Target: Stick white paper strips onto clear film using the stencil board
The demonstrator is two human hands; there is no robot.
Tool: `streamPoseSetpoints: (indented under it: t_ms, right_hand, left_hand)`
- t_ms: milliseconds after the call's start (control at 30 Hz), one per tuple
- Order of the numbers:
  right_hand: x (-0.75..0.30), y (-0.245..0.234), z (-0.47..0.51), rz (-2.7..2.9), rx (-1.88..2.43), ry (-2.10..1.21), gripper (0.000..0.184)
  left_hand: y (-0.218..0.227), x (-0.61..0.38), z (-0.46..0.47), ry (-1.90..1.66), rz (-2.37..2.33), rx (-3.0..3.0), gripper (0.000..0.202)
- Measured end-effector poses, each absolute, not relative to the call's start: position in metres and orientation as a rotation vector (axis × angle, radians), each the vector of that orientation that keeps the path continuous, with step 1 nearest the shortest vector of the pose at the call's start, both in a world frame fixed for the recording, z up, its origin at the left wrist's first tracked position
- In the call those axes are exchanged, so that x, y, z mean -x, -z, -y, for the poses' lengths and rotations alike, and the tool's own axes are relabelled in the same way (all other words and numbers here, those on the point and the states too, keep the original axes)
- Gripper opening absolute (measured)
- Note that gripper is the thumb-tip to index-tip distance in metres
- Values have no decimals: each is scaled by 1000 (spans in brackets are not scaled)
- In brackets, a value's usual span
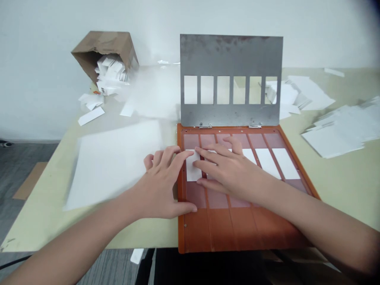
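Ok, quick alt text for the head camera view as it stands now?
The left hand and right hand rest on white paper strips in the slots of an orange hinged tray. A grey metal plate with six windows stands raised behind it. A tipped cardboard box spills paper slips onto a pale green table.

Past the orange tray (192, 233), the upright steel plate (231, 55) blocks any forward reach.

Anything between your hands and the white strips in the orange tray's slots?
Nothing visible. The left hand and right hand are directly over the tray, fingertips touching the leftmost white strip. The hinged metal plate stands raised behind the orange tray, not over the slots.
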State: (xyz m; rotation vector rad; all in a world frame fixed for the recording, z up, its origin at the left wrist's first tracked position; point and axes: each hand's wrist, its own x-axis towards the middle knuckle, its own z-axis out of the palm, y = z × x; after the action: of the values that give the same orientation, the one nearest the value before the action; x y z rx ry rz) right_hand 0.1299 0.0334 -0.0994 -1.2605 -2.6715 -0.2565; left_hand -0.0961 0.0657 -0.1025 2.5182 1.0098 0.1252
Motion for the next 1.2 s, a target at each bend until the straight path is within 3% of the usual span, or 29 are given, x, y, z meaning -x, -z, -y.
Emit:
streamPoseSetpoints:
  t_ms: [300,533,833,1067,1200]
  right_hand:
    - [-136,91,-32,2641,1250,61,30]
    - [-139,88,-30,2647,1238,-84,64]
    - [-131,105,-34,2550,1258,120,27]
    - [-131,108,-34,2542,1251,150,19]
    - [-130,108,-35,2535,1278,153,17]
  left_hand:
    - [107,96,-65,-252,-1053,-2517,90]
    - [109,90,-71,-418,-1254,-2441,65]
    - [113,91,-74,-500,-1264,-2444,51]
    - [113,95,-73,-424,-1220,-2505,79]
    - [112,92,-73,-384,-1251,-2518,73]
